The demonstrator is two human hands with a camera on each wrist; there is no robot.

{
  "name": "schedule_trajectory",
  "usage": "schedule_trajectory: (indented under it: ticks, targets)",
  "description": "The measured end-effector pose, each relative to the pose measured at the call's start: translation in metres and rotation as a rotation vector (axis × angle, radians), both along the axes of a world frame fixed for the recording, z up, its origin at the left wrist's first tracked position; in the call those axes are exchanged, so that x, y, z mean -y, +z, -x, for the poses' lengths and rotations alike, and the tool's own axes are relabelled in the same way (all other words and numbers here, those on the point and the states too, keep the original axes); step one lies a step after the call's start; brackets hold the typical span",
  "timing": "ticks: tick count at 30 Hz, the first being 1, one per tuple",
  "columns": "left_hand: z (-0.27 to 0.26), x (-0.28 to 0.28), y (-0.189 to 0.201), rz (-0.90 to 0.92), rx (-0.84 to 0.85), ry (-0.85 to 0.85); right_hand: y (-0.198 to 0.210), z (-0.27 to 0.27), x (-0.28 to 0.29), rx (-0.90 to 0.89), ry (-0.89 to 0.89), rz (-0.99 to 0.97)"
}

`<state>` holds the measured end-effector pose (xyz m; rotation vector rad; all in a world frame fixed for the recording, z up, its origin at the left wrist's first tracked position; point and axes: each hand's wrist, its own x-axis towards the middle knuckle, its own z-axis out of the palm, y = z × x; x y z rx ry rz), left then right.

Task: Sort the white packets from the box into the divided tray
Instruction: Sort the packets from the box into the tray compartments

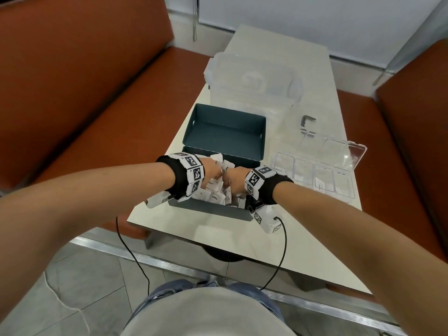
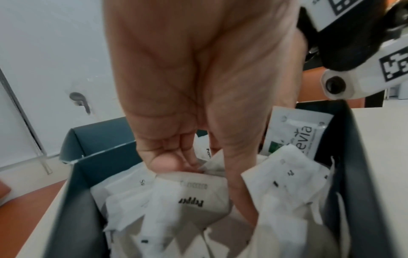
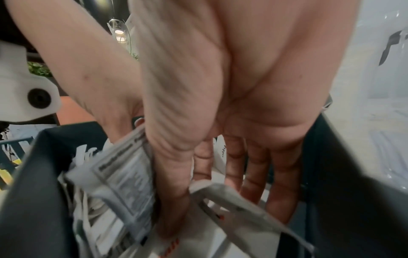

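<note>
I am digging both hands into the box (image 1: 213,209): my left hand (image 2: 176,136) is pinching a white packet (image 2: 194,197) beneath its fingertips, and my right hand (image 3: 232,139), fingers spread, is parting packets around it to isolate one. The divided tray (image 1: 322,175) is waiting beyond my right wrist.

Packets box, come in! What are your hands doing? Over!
Both hands in the box: left hand fingers curled among the packets, right hand fingers straight. Divided tray waiting alongside. Nothing blocking.

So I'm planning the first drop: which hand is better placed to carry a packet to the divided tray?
Right. The clear plastic divided tray sits just right of the dark box, beside the right hand; the left hand would have to cross over.
</note>
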<state>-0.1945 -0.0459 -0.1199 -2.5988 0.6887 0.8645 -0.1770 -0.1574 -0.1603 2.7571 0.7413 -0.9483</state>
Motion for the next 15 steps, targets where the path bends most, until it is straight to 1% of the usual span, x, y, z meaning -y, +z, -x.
schedule_trajectory:
  ticks: [2,8,12,15]
  targets:
    - [-0.001,-0.006,0.0,0.046,0.04,-0.012,0.0,-0.001,0.0,0.003,-0.012,-0.028]
    - [-0.006,-0.018,0.0,0.148,0.143,0.065,0.01,-0.005,0.007,0.015,-0.031,-0.138]
    - [-0.008,-0.026,0.004,0.281,0.225,0.122,0.021,-0.012,0.019,0.006,-0.042,-0.218]
    - [-0.011,-0.033,0.009,0.393,0.28,0.168,0.029,-0.017,0.03,-0.023,-0.146,-0.355]
